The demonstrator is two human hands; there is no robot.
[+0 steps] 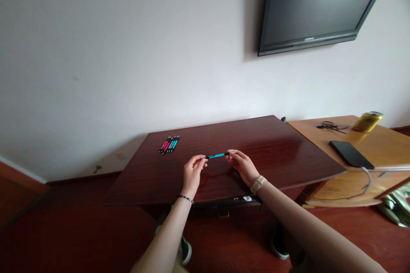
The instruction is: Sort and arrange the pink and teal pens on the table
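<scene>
Above a dark wooden surface [256,145], two bare hands hold a blue pen [217,155] level between them

At the pen's one end the left hand [193,171] has its fingers [203,161] pinched narrow on the black tip, while the right hand [242,164] grips the other end with fingers [231,154] closed on it; the pen lies roughly horizontal, just over the surface and near its middle. A thin bracelet [185,198] circles the left wrist and a pale watch [258,184] the right. Well apart, toward the far left of the surface, a small row of pink and blue pens [169,144] lies side by side. On the lighter desk [323,136] to the right rest a dark phone [351,154] with a cable, a yellow can [367,121] and a tangled black cord [329,126]; a dark television [317,4] hangs on the wall above
</scene>
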